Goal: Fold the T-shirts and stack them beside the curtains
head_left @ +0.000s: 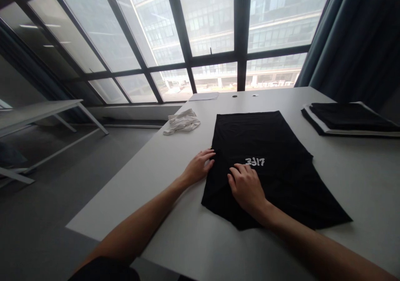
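Note:
A black T-shirt [250,135] lies spread on the white table, its hem toward the window and its sleeves on my side. White lettering printed on its chest appears upside down to me. At the shirt's left edge, my left hand [199,166] rests with fingers stretched out, the tips touching the cloth and the thumb apart. My right hand [246,187] lies on the shirt just below the lettering, palm down with fingers slightly bent and loose. Neither hand shows any cloth gripped. Part of the shirt's chest and collar area is hidden under my right hand and forearm.
A crumpled white cloth [182,122] lies at the table's left edge. Folded black and white garments [350,116] are stacked at the right. Paper [204,96] lies at the far edge of the table [140,189]. Windows stand behind; another table [37,113] is at left.

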The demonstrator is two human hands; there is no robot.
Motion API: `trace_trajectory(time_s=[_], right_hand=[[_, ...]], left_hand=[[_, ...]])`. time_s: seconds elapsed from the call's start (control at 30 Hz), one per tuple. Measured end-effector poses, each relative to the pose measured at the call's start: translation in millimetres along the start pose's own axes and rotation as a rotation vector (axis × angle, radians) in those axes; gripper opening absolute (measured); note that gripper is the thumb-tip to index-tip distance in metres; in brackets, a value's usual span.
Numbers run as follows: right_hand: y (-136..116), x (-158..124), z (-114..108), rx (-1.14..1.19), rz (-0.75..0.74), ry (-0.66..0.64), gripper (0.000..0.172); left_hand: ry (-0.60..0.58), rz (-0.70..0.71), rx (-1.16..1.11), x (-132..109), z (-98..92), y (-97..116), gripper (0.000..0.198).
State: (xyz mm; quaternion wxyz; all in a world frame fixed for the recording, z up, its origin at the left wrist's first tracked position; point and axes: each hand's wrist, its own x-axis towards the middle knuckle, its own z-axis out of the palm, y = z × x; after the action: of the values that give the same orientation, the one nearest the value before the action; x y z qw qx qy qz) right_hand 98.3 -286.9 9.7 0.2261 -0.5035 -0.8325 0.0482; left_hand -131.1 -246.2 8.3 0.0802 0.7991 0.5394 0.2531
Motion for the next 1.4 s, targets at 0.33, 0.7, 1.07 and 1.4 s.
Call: trace_trajectory(time_s=[0.33,0.7,1.07,1.4], right_hand=[[0,0,3,-0.045,0.042,-0.045,0.031],[1,0,4,-0.050,0.028,-0.064,0.029],[1,-1,4,-0.052,0.011,-0.041,0.027],[0,-1,4,-0.057,0.018,-0.043,0.027]], left_hand=[[-0.177,0.068,0.146,-3,7.2,-6,0.055],[-0.296,0.141,0.174,-11,11.4,6,0.063],[-0.252,-0.012,0.215,-9,17.2,-8,0.063],[-0.034,0.034,0.074,-3,5.6,12,0.052]])
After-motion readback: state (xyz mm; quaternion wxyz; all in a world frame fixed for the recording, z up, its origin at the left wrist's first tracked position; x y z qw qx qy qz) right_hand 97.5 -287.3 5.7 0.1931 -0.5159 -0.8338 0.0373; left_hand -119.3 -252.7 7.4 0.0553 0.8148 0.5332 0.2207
